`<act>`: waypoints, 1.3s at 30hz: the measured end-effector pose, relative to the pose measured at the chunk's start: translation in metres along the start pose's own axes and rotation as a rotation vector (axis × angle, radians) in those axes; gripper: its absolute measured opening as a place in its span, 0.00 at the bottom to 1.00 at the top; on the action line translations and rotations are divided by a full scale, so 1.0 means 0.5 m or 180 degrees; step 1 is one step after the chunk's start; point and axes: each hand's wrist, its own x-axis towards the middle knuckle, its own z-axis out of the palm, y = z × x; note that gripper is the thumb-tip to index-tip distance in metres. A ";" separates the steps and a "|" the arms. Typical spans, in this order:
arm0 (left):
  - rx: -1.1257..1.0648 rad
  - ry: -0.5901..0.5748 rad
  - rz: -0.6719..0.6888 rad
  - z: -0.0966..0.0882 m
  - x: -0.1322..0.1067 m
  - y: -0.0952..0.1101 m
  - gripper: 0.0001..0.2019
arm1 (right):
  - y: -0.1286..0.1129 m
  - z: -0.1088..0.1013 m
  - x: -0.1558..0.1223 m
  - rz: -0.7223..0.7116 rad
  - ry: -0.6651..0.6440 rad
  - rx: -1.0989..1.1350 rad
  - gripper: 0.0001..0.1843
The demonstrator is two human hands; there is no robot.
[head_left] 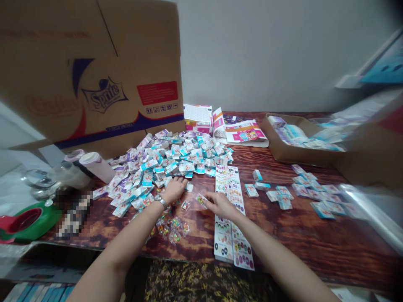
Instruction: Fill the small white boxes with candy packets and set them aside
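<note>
Most boxes (175, 152), heaped toward the table's (283, 247) back edge, seem unhandled; fewer sit toward its right edge. The right hand (220, 205) pinches a packet (200, 199) beside the heap; the left hand's (174, 190) grip is unclear.

Table (283, 247): carton (126, 37) back left, wall (252, 54) behind. Pile of boxes (176, 153) before the carton, reaching toward centre; jars (97, 167) just left of the pile, roll (34, 222) nearer, at the left edge. Papers (248, 133) at the back, behind and right of the pile. Candy packets (174, 226) before the pile, near the front edge. Left hand (173, 191) at the pile's near side; right hand (222, 205) over the sheets (224, 237), one packet (200, 200) in its fingers. Sheets right of the candy packets, running front to back. Farther right, loose boxes (285, 202) in groups; behind them, tray (296, 157) with more boxes inside.
</note>
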 end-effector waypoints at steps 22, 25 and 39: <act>0.0073 0.0694 0.0455 -0.092 -0.117 0.149 0.23 | 0.004 -0.005 0.020 0.1006 -0.0192 0.1728 0.15; -0.0071 0.0715 0.0358 -0.092 -0.113 0.152 0.21 | -0.001 -0.020 0.016 0.0968 -0.0424 0.2022 0.15; -0.0947 0.0840 0.0324 -0.073 -0.122 0.167 0.19 | 0.002 -0.011 -0.011 0.0400 0.0102 0.1582 0.06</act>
